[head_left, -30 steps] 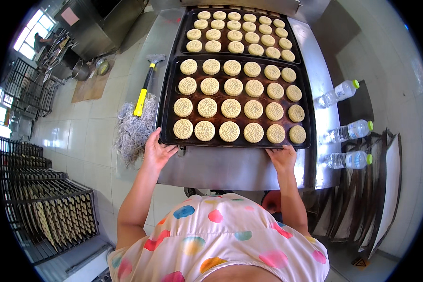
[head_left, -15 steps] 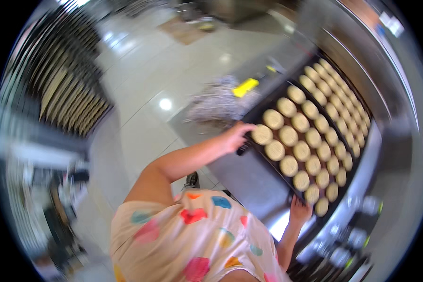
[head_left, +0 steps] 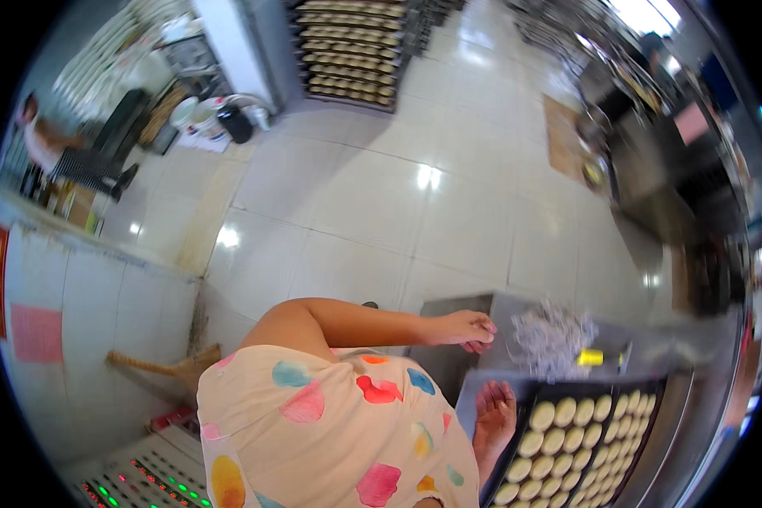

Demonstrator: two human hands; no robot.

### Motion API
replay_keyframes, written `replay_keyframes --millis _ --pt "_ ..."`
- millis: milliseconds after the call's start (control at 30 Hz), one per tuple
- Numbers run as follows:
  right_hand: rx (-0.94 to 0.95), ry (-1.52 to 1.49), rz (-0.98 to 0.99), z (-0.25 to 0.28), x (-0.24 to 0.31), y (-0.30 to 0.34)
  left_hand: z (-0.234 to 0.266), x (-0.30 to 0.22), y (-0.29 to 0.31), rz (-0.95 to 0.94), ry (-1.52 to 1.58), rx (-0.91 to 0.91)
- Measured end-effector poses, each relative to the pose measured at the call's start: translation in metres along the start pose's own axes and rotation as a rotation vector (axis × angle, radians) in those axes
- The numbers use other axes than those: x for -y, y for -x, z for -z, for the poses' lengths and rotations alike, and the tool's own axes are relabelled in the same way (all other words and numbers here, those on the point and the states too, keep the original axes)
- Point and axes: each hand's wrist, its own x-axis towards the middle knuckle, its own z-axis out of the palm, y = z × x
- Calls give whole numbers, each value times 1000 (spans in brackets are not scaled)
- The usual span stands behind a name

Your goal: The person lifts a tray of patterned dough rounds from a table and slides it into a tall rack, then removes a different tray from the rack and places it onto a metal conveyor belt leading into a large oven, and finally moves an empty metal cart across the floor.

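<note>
My left hand (head_left: 464, 330) is raised at the near-left edge of a steel table, its fingers bent loosely inward with nothing in them. Below it, my right hand (head_left: 494, 416) hangs beside the left rim of a dark baking tray (head_left: 527, 418), fingers stretched out and holding nothing. Rows of round, pale, flat pastries (head_left: 542, 415) lie on this tray, and more fill a second tray behind it. A greyish-white tangle of stringy cloth (head_left: 557, 339) rests on the table beyond my hands. Next to it is a small yellow thing (head_left: 590, 357), too blurred to name.
A tall rack (head_left: 351, 55) of loaded trays stands at the back. White buckets (head_left: 199, 118) and a person (head_left: 55, 152) are at the far left. Steel equipment (head_left: 669, 161) lines the right. A lit control panel (head_left: 144, 478) and a broom-like wooden thing (head_left: 173, 364) are at the near left.
Both hands have let go of the front tray and moved off it. My view has swung left, so the trays now sit at the lower right.
</note>
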Motion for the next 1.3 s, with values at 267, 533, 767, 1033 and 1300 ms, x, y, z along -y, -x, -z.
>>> replay_keyframes --millis 267,533,767,1033,1300 --pt "213 139 -198 -216 -71 -145 191 -96 137 -127 -26 -391" --pt "851 1054 -332 -333 -184 -302 288 -146 260 -465 138 -868" --pt "1167 1640 -391 -404 -318 -491 412 -102 330 -472 289 -1279" --pt "1126 1679 -515 -628 -418 -625 427 20 382 181 166 -2135" --pt "1504 1170 -624 -798 -518 -511 378 87 345 228 667 -1994"
